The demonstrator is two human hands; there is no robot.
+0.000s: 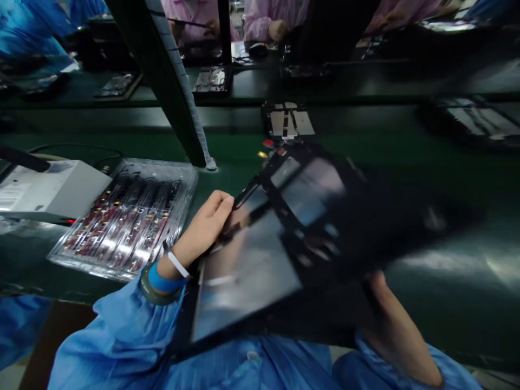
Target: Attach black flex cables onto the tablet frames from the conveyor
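An open tablet-like device (252,271) with large silver panels in a black frame is tilted up in front of me. My left hand (207,225) is closed on its left edge, fingers partly hidden behind it. To the right, a black flat piece (406,222) overlaps or joins the device; motion blur hides where one ends. My right hand (388,314) grips the lower right side of this black piece from below, its fingertips out of sight. Just beyond the device, another opened device (288,122) with pale panels lies on the bench.
At left stands a clear plastic tray (184,189) with several rows of small circuit parts, beside a white box (77,187) with a red light. A slanted dark post (174,81) rises from the green bench (235,130). More devices (479,122) lie across it, and co-workers sit opposite.
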